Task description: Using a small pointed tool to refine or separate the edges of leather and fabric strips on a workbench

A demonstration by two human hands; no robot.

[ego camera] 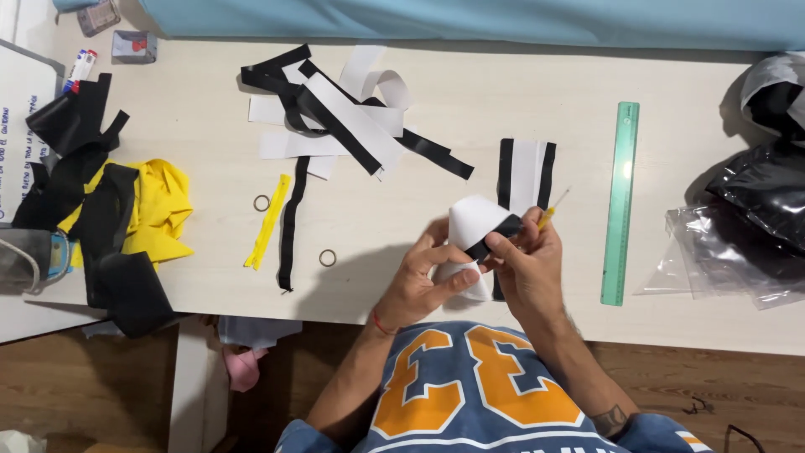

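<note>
Midway through the work, a person at a pale table [210, 134] held a white fabric piece [470, 220] edged with a black strip [496, 235], raised just above the tabletop near its front edge. The left hand [423, 281] gripped the white piece from below, thumb and fingers closed on its lower fold. The right hand [530, 256] pinched the black strip against the white fabric and also clasped a thin yellow-handled tool [549, 214], its pale tip pointing up and to the right; what kind of tool it was could not be told.

Judging by the layout, one piece looked finished: a white panel with black bands [526, 172] along both long sides lay flat just behind the hands. The piece in hand appeared to have only part of its black edge in place.

Plenty seemed left. A loose heap of strips [335, 117], white and black, lay crossed on one another farther back, and a long black strip [289, 222] lay straight beside a yellow zipper [270, 220]. Two small metal rings [327, 257] sat apart on the table, untouched. At the left edge, black fabric [84, 184] was piled over yellow cloth [163, 210]. A green ruler [620, 201] lay to the right of the hands, well apart from them, with clear and black plastic bags [746, 226] beyond it.
</note>
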